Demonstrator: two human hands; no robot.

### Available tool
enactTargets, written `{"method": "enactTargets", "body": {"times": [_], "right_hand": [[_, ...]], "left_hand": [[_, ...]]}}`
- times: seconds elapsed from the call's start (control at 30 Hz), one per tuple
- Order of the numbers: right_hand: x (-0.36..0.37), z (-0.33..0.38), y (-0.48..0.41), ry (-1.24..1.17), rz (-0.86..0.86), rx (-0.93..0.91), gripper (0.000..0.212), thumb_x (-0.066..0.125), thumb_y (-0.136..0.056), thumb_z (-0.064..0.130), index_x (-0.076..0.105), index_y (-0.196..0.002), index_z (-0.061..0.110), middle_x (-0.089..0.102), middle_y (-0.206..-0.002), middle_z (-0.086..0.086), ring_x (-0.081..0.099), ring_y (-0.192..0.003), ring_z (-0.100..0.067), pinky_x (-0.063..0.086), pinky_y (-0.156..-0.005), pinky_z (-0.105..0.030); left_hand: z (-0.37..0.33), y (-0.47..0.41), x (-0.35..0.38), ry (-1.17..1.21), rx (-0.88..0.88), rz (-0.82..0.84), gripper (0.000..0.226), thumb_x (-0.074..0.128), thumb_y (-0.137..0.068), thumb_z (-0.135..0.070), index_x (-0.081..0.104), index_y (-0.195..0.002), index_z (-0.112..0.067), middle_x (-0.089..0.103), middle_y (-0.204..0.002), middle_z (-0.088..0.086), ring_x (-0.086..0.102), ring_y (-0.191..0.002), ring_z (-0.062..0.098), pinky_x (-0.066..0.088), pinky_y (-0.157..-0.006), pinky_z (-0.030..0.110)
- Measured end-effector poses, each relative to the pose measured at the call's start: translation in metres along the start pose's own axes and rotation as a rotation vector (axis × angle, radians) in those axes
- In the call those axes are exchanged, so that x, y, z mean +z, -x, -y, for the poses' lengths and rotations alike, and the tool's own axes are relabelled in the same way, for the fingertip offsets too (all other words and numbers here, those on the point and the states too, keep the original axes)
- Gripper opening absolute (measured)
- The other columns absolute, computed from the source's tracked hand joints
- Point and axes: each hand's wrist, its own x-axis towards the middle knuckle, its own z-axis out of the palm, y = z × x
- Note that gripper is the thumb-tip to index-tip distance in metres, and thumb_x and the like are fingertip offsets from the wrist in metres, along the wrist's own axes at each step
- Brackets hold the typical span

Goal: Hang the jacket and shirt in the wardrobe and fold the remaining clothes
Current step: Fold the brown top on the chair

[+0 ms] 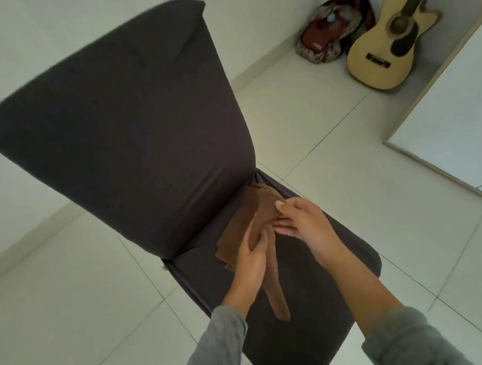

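In the head view, the left hand [250, 260] lies palm down on the brown tights [255, 210]. Its fingers are nearly straight and pressed flat on the cloth, with the thumb stretched along the top of the loose leg [278, 292]. The right hand [302, 220] is just beside it, loosely curved. Its thumb tip is at the right edge of the tights and its fingers sit slightly lower. Whether it pinches the fabric or only touches it cannot be told. The tights rest on the seat [332, 256] of a chair covered in dark cloth, close to the foot of the backrest [125, 129]. Most of the garment is a flattened, folded bundle pointing up toward the backrest. One narrow leg trails the other way, toward the person, along the seat's length and ends in a darker rounded toe. The fabric is thin, slightly sheer and tan-brown, with overlapping layers showing as darker bands. Grey sleeves [212, 359] cover both forearms. An acoustic guitar [383, 46] and a red bag [334, 33] stand in the far corner on the pale tiled floor [66, 292].
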Motion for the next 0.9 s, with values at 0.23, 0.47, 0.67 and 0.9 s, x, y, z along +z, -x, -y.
{"method": "enactTargets", "body": {"times": [0.23,0.47,0.67,0.9], "right_hand": [[-0.027,-0.025,0.071,0.154,-0.289,0.18,0.028,0.045,-0.094,0.047,0.054,-0.104,0.022,0.056,-0.111,0.0,0.054,-0.095,-0.014,0.048,-0.092,-0.037],[-0.064,-0.046,0.131,-1.043,-0.102,0.405,0.096,0.05,-0.068,0.078,0.048,-0.128,0.004,0.059,-0.124,-0.021,0.056,-0.115,-0.037,0.05,-0.089,-0.049],[-0.142,0.035,0.163,-1.27,-0.185,0.052,0.076,0.05,-0.073,0.074,0.056,-0.114,0.01,0.064,-0.117,-0.019,0.06,-0.11,-0.038,0.052,-0.084,-0.053],[-0.276,0.126,0.226,-1.129,-0.437,-0.276,0.032,0.04,-0.098,0.03,0.06,-0.114,0.009,0.073,-0.083,-0.01,0.071,-0.07,-0.023,0.058,-0.054,-0.031]], "left_hand": [[-0.096,0.037,0.001,0.366,-0.229,0.101,0.046,0.05,-0.093,-0.043,0.047,-0.13,-0.015,0.066,-0.113,0.011,0.065,-0.099,0.025,0.057,-0.075,0.038],[-0.143,0.079,0.076,0.543,-0.226,0.265,0.048,0.054,-0.092,-0.039,0.054,-0.126,-0.006,0.067,-0.115,0.017,0.063,-0.107,0.03,0.048,-0.096,0.046],[-0.17,0.13,0.152,0.544,-0.175,0.505,0.045,0.05,-0.093,-0.04,0.057,-0.12,-0.004,0.07,-0.109,0.014,0.066,-0.102,0.025,0.048,-0.094,0.041],[-0.207,0.206,0.254,0.478,-0.054,0.8,0.04,0.044,-0.096,-0.037,0.058,-0.117,-0.006,0.068,-0.114,0.014,0.064,-0.107,0.027,0.046,-0.097,0.042]]}}
